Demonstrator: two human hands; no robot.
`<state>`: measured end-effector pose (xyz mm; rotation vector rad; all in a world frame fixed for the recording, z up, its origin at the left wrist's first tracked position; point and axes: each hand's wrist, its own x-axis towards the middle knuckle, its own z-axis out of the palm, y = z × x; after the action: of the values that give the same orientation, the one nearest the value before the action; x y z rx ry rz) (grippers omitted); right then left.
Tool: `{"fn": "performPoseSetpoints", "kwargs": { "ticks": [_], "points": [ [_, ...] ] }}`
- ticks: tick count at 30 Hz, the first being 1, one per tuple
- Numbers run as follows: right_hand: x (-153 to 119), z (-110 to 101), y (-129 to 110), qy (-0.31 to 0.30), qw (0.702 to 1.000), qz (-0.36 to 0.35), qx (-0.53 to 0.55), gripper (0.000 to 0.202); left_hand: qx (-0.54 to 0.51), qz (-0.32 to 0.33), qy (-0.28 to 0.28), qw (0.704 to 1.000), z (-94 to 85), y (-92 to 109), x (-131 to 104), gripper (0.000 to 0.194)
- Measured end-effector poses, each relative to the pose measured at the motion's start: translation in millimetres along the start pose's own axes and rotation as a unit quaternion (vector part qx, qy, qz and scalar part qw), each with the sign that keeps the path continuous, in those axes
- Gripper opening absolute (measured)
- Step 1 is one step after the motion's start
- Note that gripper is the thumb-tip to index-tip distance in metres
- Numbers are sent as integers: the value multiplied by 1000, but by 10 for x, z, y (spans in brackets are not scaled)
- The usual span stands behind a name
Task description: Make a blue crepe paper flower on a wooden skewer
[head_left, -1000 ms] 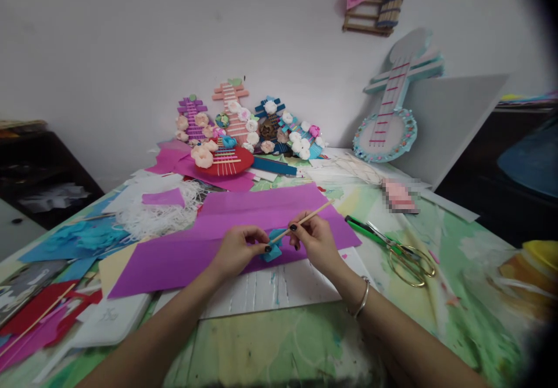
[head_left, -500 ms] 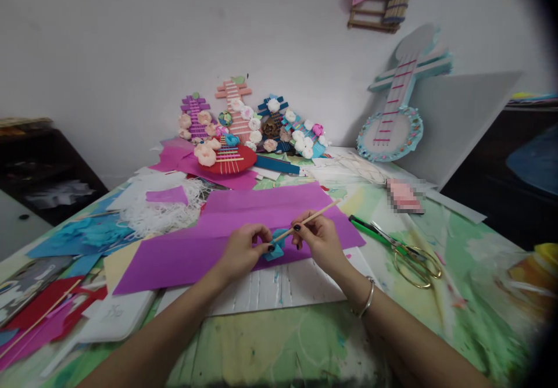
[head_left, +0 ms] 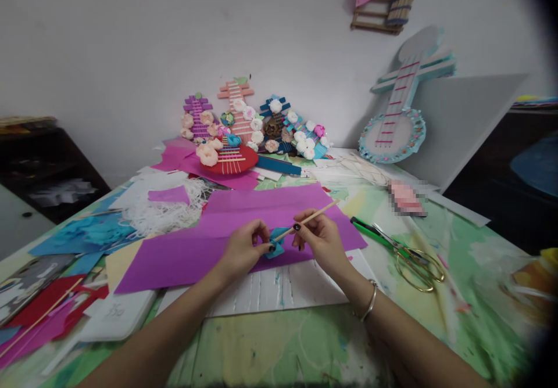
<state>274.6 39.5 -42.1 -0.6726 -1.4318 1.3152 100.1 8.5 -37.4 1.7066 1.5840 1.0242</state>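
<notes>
My left hand [head_left: 246, 248] pinches a small piece of blue paper [head_left: 276, 246] between thumb and fingers. A thin wooden stick [head_left: 314, 214] slants up to the right, held in the closed fingers of my right hand [head_left: 320, 237]. The stick's lower end meets the blue paper; whether the paper is wrapped round it I cannot tell. Both hands are just above a large purple sheet [head_left: 174, 257]. Under its near edge lies a white board [head_left: 261, 292] with glossy streaks.
Gold-handled scissors [head_left: 421, 269] and a green cutter [head_left: 370, 231] lie to the right. Shredded white paper [head_left: 152, 214], crumpled blue paper [head_left: 93, 231] and a white device [head_left: 120, 315] are at left. Paper-flower instrument models [head_left: 238, 158] stand against the wall, a larger one [head_left: 394, 132] at right.
The blue paper between my fingers has changed shape slightly at the stick's tip. Both hands stay in nearly the same place, and the whole view has shifted a little.
</notes>
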Motion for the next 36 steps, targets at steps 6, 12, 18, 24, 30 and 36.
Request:
{"fn": "performPoseSetpoints", "kwargs": {
  "ticks": [6,12,18,24,30,36],
  "points": [
    [7,-10,11,16,1000,2,-5,27,0,-1,15,1000,-7,-12,4,13],
    [16,-28,30,30,999,10,-31,27,8,-2,27,1000,-1,-13,11,14],
    [28,-26,26,23,999,24,-7,28,-3,-11,25,1000,-7,-1,5,15],
    [30,-24,22,17,999,27,-4,28,-34,-24,3,999,-7,-3,18,18],
    [28,-28,16,18,999,28,-8,29,-61,-30,-13,998,-2,-4,17,19],
    [30,-32,33,14,1000,25,-3,29,-50,-37,-17,998,-6,-6,15,18]
  ]
}}
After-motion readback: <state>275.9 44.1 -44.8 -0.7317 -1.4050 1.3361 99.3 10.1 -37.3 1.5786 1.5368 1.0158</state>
